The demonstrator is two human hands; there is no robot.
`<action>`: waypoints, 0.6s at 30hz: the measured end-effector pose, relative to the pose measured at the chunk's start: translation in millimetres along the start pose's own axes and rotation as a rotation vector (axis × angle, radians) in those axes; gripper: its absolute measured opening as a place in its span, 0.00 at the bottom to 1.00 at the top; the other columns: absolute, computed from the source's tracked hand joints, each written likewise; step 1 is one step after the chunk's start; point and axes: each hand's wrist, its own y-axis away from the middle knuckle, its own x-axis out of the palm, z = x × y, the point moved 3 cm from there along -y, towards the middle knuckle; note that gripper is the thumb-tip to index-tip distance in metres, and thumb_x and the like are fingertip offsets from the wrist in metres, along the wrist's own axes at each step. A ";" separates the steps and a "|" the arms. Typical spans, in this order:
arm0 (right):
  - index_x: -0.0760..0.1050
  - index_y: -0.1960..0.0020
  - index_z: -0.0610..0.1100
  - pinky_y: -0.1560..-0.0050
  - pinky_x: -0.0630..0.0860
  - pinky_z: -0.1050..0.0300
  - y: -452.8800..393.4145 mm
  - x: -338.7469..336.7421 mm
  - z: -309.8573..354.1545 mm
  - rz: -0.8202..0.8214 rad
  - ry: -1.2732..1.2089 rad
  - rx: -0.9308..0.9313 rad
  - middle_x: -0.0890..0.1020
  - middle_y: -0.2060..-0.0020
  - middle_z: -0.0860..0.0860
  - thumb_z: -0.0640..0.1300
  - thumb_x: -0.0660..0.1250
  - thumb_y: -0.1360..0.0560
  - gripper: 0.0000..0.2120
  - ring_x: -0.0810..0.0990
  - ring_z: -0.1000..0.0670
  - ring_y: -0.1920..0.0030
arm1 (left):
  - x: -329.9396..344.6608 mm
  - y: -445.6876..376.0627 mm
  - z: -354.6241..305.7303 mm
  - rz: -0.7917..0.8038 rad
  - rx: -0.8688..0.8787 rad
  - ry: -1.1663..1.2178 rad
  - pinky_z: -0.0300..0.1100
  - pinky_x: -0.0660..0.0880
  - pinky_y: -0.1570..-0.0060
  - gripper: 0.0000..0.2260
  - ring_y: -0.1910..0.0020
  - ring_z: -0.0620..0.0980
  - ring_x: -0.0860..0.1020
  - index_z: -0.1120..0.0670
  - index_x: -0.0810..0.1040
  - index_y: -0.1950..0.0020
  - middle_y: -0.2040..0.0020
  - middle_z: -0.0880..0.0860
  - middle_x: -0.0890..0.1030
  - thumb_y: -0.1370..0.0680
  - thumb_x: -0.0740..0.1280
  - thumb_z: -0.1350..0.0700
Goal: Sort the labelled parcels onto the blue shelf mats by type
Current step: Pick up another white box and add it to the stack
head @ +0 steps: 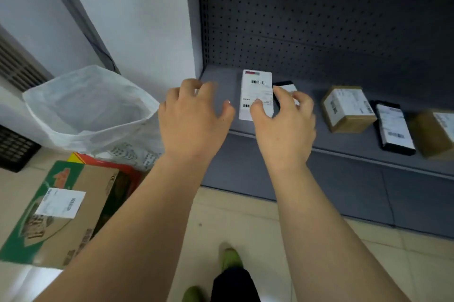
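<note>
A white labelled parcel [256,90] lies on the blue-grey shelf [344,144] near its left end, with a small black parcel [285,85] just behind it. My right hand [285,120] hovers over the white parcel's near right corner, fingers spread and loosely bent, holding nothing. My left hand [194,117] is beside it to the left, also spread and empty. Further right on the shelf sit a brown box [348,110], a black parcel with a white label [394,127] and another brown box [434,132].
A large white sack [91,110] stands open on the floor at the left. In front of it lies a cardboard box with green print and a label [59,208]. A black crate [14,147] is at the far left. My feet show on the tiled floor [245,215].
</note>
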 end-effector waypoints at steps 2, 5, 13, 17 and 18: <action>0.69 0.31 0.55 0.34 0.63 0.47 -11.5 27.8 -19.7 0.005 0.014 0.014 0.63 0.29 0.50 0.60 0.62 0.26 0.25 0.66 0.44 0.34 | 38.5 -6.0 2.9 0.021 -0.001 0.003 0.50 0.68 0.45 0.21 0.41 0.59 0.72 0.49 0.75 0.35 0.37 0.53 0.75 0.25 0.61 0.43; 0.66 0.29 0.55 0.32 0.61 0.47 -31.0 65.1 -44.3 -0.005 0.041 0.012 0.60 0.27 0.49 0.61 0.61 0.26 0.27 0.64 0.44 0.32 | 90.3 -14.7 7.2 0.032 0.004 0.004 0.51 0.67 0.45 0.22 0.40 0.60 0.71 0.50 0.75 0.34 0.37 0.54 0.74 0.25 0.61 0.43; 0.59 0.25 0.51 0.29 0.59 0.43 -81.5 139.7 -77.0 -0.001 0.085 -0.002 0.53 0.25 0.44 0.67 0.65 0.30 0.40 0.58 0.40 0.28 | 177.9 -52.9 22.9 0.038 -0.051 -0.015 0.51 0.64 0.40 0.21 0.36 0.58 0.68 0.48 0.71 0.31 0.34 0.53 0.71 0.24 0.61 0.44; 0.58 0.25 0.50 0.28 0.57 0.43 -105.8 164.0 -76.7 0.000 0.094 -0.004 0.53 0.25 0.43 0.67 0.66 0.31 0.40 0.56 0.39 0.27 | 197.8 -73.7 31.5 0.016 -0.044 -0.038 0.51 0.64 0.40 0.21 0.36 0.59 0.67 0.48 0.70 0.30 0.33 0.53 0.71 0.23 0.60 0.45; 0.58 0.25 0.51 0.28 0.56 0.43 -111.3 170.7 -76.5 0.015 0.099 0.001 0.52 0.25 0.43 0.67 0.65 0.31 0.40 0.55 0.39 0.27 | 202.3 -78.1 34.8 0.013 -0.044 -0.039 0.52 0.64 0.40 0.21 0.36 0.59 0.67 0.48 0.70 0.30 0.33 0.53 0.71 0.23 0.60 0.46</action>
